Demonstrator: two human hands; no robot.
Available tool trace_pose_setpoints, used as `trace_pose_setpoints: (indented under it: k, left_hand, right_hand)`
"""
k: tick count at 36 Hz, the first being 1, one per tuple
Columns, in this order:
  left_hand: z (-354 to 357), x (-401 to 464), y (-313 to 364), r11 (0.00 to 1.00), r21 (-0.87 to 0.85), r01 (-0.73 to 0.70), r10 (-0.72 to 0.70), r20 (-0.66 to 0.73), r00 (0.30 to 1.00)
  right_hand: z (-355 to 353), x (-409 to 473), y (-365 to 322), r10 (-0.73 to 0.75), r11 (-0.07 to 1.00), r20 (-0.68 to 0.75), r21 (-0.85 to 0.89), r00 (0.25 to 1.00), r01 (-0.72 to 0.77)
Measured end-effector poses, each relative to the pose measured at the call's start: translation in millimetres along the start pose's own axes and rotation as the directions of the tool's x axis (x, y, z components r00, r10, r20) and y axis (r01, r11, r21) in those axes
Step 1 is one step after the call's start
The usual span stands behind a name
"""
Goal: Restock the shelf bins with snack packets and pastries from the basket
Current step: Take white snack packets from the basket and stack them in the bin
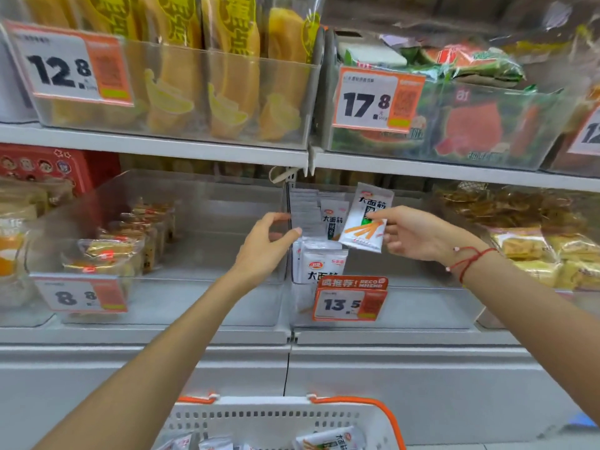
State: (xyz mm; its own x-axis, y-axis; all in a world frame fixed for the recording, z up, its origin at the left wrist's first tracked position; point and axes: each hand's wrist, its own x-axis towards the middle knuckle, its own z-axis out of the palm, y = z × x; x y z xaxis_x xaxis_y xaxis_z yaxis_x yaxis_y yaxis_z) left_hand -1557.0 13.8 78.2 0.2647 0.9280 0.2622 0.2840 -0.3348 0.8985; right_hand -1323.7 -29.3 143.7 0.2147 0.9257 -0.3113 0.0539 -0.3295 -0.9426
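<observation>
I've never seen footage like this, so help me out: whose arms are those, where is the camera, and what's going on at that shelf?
There is no machine here. A person wears the camera on their head, so this single picture looks forward and down along their own two bare arms at a shop shelf. The right hand pinches a white snack packet above the clear bin with the 13.5 price tag, where matching packets already stand. The left hand, fingers loosely spread and holding nothing, touches the divider between that bin and the pastry bin tagged 8.8. At the bottom sits a white basket with orange handles, still holding more packets.
</observation>
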Motion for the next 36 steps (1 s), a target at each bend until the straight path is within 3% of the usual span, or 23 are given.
trace_pose_setpoints:
  k: [4,14,18,24,36]
  left_hand:
    - [-1.2,2.4,-1.9,0.997,-0.074,0.004,-0.001,0.052,0.999]
    - [1.9,5.8,-6.0,0.986,-0.161,0.047,-0.034,0.079,0.996]
    - [2.8,7.3,-8.9,0.986,-0.163,0.042,-0.030,0.074,0.997]
    - [3.4,7.9,-11.3,0.988,-0.154,0.026,-0.017,0.061,0.998]
    - [4.3,8.5,-12.8,0.992,-0.122,0.019,-0.014,0.043,0.999]
  right_hand:
    - [-6.8,24.1,-1.6,-0.007,1.000,-0.087,0.012,0.996,0.008]
    - [17.2,87.9,15.3,-0.058,0.927,-0.138,-0.376,0.989,0.002]
    - [32.3,110.2,26.2,-0.135,0.916,-0.134,-0.395,0.982,0.072]
    - [39.3,133.7,38.4,-0.302,0.795,-0.240,-0.597,0.923,0.105]
    - [44.4,138.0,37.7,-0.278,0.809,-0.199,-0.577,0.940,0.117]
